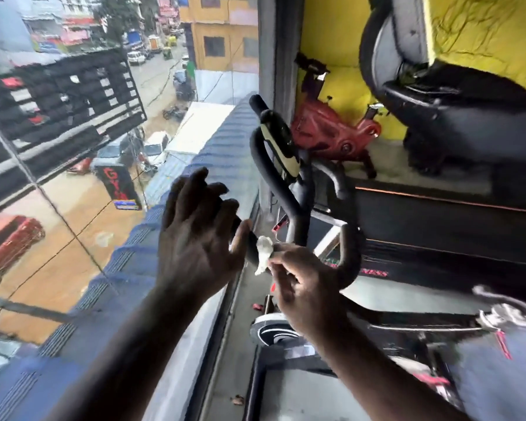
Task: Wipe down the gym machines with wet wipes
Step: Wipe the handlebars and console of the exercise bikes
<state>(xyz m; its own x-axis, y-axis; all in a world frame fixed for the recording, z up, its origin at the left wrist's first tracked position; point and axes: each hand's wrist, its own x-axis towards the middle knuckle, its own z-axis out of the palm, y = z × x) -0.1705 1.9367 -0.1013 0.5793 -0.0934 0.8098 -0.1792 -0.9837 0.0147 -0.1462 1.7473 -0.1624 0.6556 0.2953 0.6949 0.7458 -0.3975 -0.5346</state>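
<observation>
White and crumpled, the wet wipe [262, 253] is pinched between the thumb and fingertips of your right hand [304, 284], and it lies against the dark end of the handlebar grip [250, 249]. Your left hand [198, 235] is raised just beside it, holding nothing, its fingers spread and straight and its thumb close to the same grip end; you cannot tell whether the thumb touches. From there the black handlebar [348, 262] of the exercise bike loops up to a cream-and-black console [281, 150]. Below your right hand is the bike's white-and-black flywheel housing [271, 329]. Left of you is 1 large window pane [73, 183], and 1 red spin bike [334, 132] stands against the yellow wall [331, 34]
</observation>
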